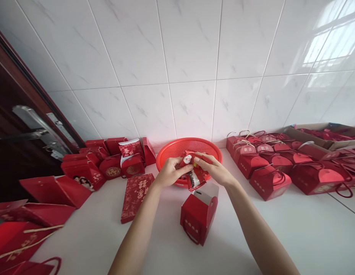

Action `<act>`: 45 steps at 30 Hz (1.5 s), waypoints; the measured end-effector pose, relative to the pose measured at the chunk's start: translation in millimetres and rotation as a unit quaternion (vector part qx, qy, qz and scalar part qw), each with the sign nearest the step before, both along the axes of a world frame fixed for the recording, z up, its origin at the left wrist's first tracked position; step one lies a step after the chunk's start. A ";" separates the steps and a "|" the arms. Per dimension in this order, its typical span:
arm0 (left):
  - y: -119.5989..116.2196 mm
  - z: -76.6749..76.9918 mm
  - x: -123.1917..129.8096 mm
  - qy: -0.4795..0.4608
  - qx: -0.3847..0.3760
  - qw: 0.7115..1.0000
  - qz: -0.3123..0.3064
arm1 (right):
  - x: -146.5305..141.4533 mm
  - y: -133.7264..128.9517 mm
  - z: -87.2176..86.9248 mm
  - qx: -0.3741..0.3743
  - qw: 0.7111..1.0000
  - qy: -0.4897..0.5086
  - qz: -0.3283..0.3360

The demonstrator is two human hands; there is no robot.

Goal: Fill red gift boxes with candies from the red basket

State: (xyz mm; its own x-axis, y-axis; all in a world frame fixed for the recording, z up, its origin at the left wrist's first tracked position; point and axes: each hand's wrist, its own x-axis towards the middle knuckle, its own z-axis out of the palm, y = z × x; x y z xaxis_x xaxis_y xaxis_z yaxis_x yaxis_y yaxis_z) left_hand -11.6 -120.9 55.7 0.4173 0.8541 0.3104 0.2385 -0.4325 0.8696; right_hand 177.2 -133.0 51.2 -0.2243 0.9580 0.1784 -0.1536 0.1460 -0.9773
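Observation:
Above the near rim of a red mesh basket (177,142), my left hand (172,171) and my right hand (216,170) come close together, fingers closed. My left hand grips a red wrapped snack (188,158) with a white round label. Another snack packet (195,178), red with a dark and white print, hangs between the hands; my right fingers press around wrappers beside it. Just below stands a red gift box (196,217) with its top flaps open and a cord handle on its front. The basket's contents are mostly hidden by my hands.
A flat red box (134,198) lies left of the gift box. Several red boxes and bags (76,172) line the left side. Closed red boxes (269,181) stand in rows on the right, with a cardboard carton (306,141) behind. A tiled wall rises behind; a door is at left.

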 end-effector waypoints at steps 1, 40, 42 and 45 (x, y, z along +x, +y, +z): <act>-1.4 1.1 -0.3 -0.005 -0.006 1.000 -0.005 | 1.3 -1.8 1.6 0.006 1.000 -0.019 0.006; -30.0 23.9 -10.5 0.140 -0.003 0.986 -0.093 | 13.3 -33.6 34.9 0.264 0.936 -0.229 0.040; -30.7 25.8 -12.1 0.137 -0.003 0.987 -0.084 | 17.7 -34.9 37.1 0.267 0.936 -0.226 0.037; -29.5 27.5 -17.7 0.156 0.006 0.986 -0.051 | 28.8 -35.6 40.0 0.263 0.935 -0.237 0.034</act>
State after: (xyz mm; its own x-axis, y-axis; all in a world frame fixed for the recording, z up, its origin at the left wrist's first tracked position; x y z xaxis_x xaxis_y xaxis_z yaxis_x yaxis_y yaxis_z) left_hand -29.3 -150.4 83.2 0.5780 0.7994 0.1638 0.4477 -0.4785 0.7554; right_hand 206.0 -168.6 91.2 -0.4540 0.7463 0.4866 0.2518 0.6314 -0.7335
